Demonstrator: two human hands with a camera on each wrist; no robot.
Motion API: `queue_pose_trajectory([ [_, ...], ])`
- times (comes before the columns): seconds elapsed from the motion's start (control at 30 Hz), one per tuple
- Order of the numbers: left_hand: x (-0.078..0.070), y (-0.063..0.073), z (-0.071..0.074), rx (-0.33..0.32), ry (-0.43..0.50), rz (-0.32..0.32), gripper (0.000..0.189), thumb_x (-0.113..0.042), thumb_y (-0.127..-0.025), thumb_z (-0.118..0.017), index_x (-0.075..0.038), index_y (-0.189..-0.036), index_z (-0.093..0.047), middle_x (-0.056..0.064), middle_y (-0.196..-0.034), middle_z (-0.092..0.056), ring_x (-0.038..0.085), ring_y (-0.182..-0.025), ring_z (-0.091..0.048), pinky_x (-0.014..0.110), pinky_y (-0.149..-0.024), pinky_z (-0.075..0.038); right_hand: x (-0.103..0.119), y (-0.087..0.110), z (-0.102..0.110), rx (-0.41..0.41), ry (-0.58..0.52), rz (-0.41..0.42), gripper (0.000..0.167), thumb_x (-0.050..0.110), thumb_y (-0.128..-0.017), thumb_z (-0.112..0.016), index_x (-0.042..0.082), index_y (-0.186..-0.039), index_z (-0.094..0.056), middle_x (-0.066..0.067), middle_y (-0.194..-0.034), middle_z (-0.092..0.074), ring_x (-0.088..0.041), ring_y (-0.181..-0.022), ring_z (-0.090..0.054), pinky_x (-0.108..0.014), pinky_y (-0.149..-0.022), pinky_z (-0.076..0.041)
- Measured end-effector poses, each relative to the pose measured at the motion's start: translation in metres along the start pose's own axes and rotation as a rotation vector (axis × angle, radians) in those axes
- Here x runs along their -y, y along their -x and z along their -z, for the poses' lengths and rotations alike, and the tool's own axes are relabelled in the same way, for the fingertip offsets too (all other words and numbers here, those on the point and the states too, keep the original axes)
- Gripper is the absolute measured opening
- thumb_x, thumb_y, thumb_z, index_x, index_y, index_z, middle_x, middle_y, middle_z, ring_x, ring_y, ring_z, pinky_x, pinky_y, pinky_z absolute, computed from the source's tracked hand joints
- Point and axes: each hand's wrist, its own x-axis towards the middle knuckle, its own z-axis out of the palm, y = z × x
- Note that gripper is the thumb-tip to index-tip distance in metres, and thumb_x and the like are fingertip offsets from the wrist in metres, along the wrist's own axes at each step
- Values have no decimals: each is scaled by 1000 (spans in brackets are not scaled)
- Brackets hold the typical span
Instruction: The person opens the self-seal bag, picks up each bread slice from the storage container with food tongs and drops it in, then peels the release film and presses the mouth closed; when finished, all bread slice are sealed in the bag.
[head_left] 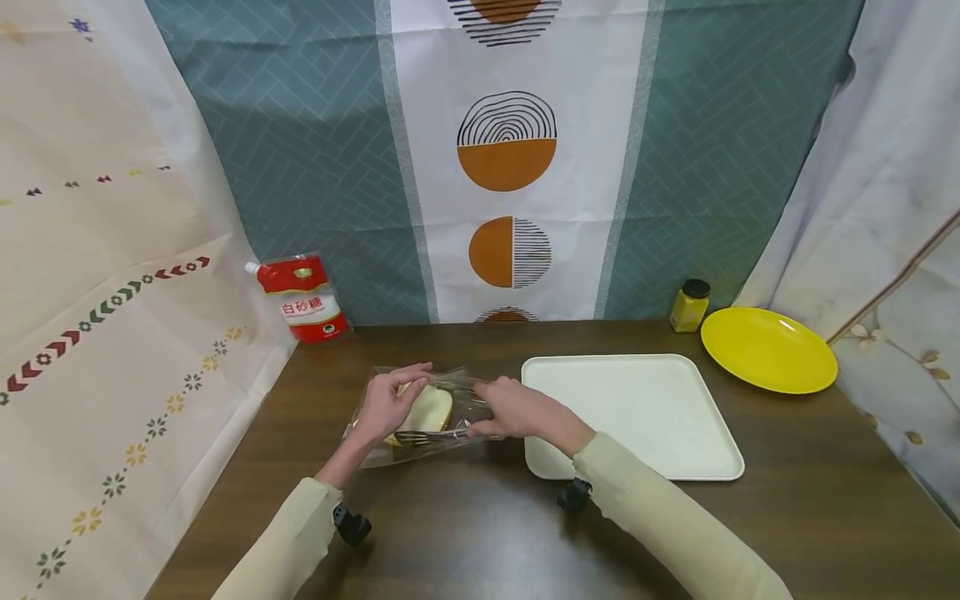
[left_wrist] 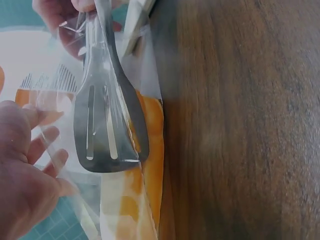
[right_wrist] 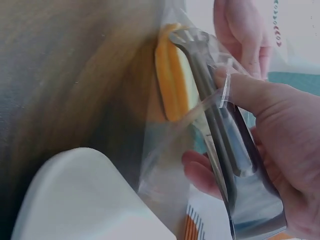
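A clear plastic bag (head_left: 483, 404) lies on the table with bread slices (head_left: 431, 410) inside it. My left hand (head_left: 390, 402) holds the bag's upper side near its opening; in the left wrist view its fingers (left_wrist: 37, 145) are bent against the film. Metal tongs (right_wrist: 222, 122) are gripped in my right hand (head_left: 521, 407), with the thumb over the upper arm. The tongs' slotted, spatula-like end (left_wrist: 110, 130) reaches into the bag, close over the bread (right_wrist: 175, 75). Film hides whether the tips touch the slices.
A white tray (head_left: 637, 417) lies just right of the bag, partly under my right forearm. Behind it stand a yellow jar with a black lid (head_left: 690, 306) and a yellow plate (head_left: 768, 350). A red sugar pouch (head_left: 303, 300) stands at the back left.
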Motion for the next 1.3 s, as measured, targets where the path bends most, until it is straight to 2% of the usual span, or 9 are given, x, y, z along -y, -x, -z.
queue_pose_trajectory([
  [0.23,-2,0,-3,34,-1,53,14,-8,-96,-68,-3,-103,-79,10,-121,-70,30,-121,-60,53,-101,-44,-6,2,10,43,-63,-43,51,38,-85,-81,0,-114,-67,3,-71,-60,-8,-56,-50,-26,-55,-46],
  [0.4,-2,-2,-6,29,-1,28,13,-6,-95,-68,-1,-103,-78,12,-120,-70,32,-120,-61,54,-101,-44,-9,3,12,87,-13,-66,56,37,-82,-83,-2,-117,-66,3,-73,-61,-7,-56,-51,-27,-56,-47],
  [0.6,-5,-1,-6,29,3,51,13,-6,-96,-68,-1,-102,-78,12,-120,-70,31,-119,-61,53,-101,-44,-9,7,14,142,-12,-77,61,30,-81,-83,-6,-125,-62,-1,-80,-63,-8,-55,-51,-28,-55,-47],
  [0.77,-7,-1,-7,32,10,55,14,-5,-95,-68,0,-103,-78,13,-120,-70,31,-119,-61,52,-101,-44,-13,16,17,112,-20,-74,58,28,-80,-83,-5,-123,-62,3,-71,-58,-7,-54,-47,-28,-55,-45],
  [0.87,-6,-2,-8,34,16,57,14,-5,-95,-68,-1,-104,-78,12,-121,-70,30,-120,-61,51,-101,-45,-18,25,20,92,-32,-79,62,27,-80,-83,-5,-128,-60,3,-67,-57,-8,-54,-46,-29,-58,-45],
  [0.97,-6,-2,-8,33,13,58,14,-6,-95,-68,-1,-105,-78,11,-121,-70,30,-120,-61,51,-101,-45,-24,36,25,72,-58,-81,67,26,-81,-81,-5,-134,-57,-2,-81,-67,-8,-62,-54,-30,-63,-49],
  [1.1,-7,-1,-9,27,8,48,14,-4,-94,-69,0,-104,-78,12,-119,-70,31,-119,-61,52,-102,-44,-31,53,31,35,-68,-77,63,28,-80,-81,-3,-131,-60,-11,-100,-71,-12,-75,-64,-34,-70,-53],
  [1.3,-9,-1,-11,30,3,45,13,-3,-93,-69,0,-103,-78,13,-118,-70,32,-119,-61,52,-103,-43,-42,87,36,-23,-77,-100,58,30,-79,-81,0,-125,-64,-11,-106,-71,-21,-83,-69,-37,-72,-54],
])
